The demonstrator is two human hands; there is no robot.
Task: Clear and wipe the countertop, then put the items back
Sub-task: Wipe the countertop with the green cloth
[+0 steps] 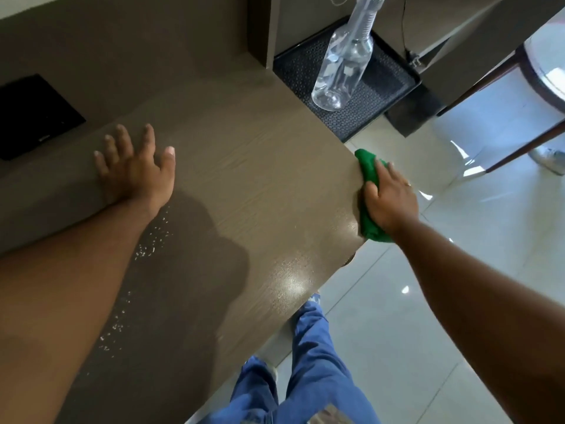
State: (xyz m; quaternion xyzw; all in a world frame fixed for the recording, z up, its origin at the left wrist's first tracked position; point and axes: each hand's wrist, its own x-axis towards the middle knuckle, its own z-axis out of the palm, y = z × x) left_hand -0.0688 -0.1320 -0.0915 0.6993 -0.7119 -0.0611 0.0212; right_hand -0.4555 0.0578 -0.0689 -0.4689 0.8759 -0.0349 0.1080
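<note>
The brown wood-grain countertop [250,185] fills the middle of the view. My right hand [389,198] holds a green cloth [368,166] against the counter's right edge, fingers wrapped over it. My left hand [134,166] lies flat on the counter's left part, fingers spread, holding nothing. Small water droplets [149,240] dot the surface beside my left forearm. A clear spray bottle [345,62] stands on a black textured tray [382,87] at the counter's far right end.
A black panel [33,114] sits in the wall at the left. A dark vertical cabinet divider [260,29] rises behind the counter. Glossy pale floor tiles [428,301] lie to the right. A round table with wooden legs [538,65] stands at the far right.
</note>
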